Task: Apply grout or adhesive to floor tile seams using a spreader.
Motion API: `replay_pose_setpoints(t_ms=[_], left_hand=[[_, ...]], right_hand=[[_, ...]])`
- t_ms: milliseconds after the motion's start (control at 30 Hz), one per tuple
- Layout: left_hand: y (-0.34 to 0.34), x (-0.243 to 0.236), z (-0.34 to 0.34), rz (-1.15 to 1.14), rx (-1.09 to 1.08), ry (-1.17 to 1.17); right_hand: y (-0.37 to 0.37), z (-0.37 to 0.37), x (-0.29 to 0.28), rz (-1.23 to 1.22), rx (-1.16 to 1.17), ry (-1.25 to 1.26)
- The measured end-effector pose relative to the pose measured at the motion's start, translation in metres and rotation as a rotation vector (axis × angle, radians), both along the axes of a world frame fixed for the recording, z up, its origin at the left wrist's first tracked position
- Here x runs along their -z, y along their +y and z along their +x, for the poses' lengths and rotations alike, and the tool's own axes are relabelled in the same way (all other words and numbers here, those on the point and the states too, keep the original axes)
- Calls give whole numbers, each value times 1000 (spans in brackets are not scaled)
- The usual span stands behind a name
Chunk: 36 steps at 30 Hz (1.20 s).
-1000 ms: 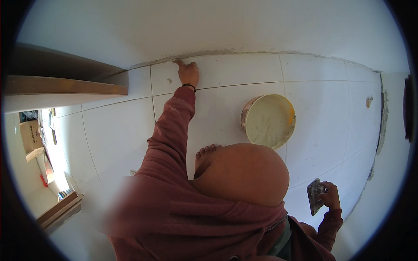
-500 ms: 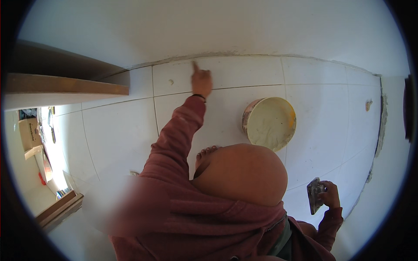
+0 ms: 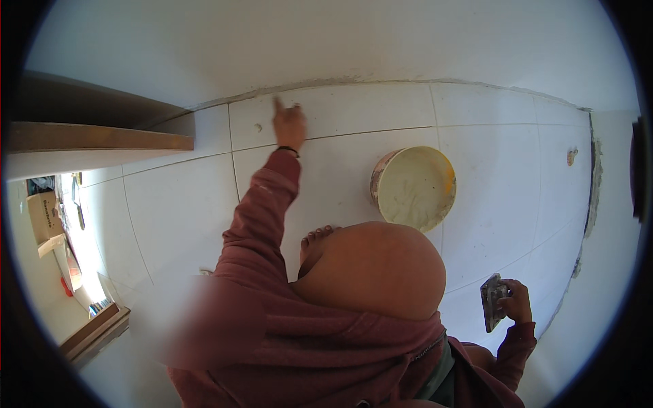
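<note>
My left hand (image 3: 290, 126) reaches forward over the white floor tiles, close to the foot of the wall. Its index finger is stretched out toward the rough grey joint (image 3: 299, 86) between wall and floor, and it holds nothing; the fingertips are a little blurred. At the lower right, my right hand (image 3: 518, 302) is wrapped round the handle of a plastering trowel (image 3: 491, 303), a dark, stained flat plate held on edge. Between the hands, beyond my bent knee, stands a round bucket (image 3: 383, 178) with pale, creamy paste (image 3: 416, 190) inside and yellow smears on its rim.
A brown door edge (image 3: 102, 137) juts in at the left. Beyond it are a cardboard box (image 3: 45, 216) and other items in a bright opening. A small lump (image 3: 258, 128) and a stained patch (image 3: 571, 157) mark the tiles. My bare foot (image 3: 314, 243) is beside the knee.
My left hand has shifted slightly left along the base of the wall, index finger still out. The view has moved a little; my right hand keeps the trowel in about the same place.
</note>
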<state>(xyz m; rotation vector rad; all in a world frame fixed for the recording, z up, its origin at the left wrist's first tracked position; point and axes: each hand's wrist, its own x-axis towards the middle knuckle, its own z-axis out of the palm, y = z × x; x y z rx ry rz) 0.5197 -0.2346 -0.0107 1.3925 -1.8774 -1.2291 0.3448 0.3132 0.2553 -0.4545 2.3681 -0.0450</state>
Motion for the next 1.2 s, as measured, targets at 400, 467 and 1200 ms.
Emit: replay_pose_setpoints(t_ms=[400,467,1200], left_hand=[[-18,-19,20,301,-368,314],[-20,-17,19,342,-282,324],[-40,-18,40,445,-460,345]], right_hand=[[7,4,2,10,17,-15],[3,4,1,12,28,-33],[-12,-4,3,8,4,-29]])
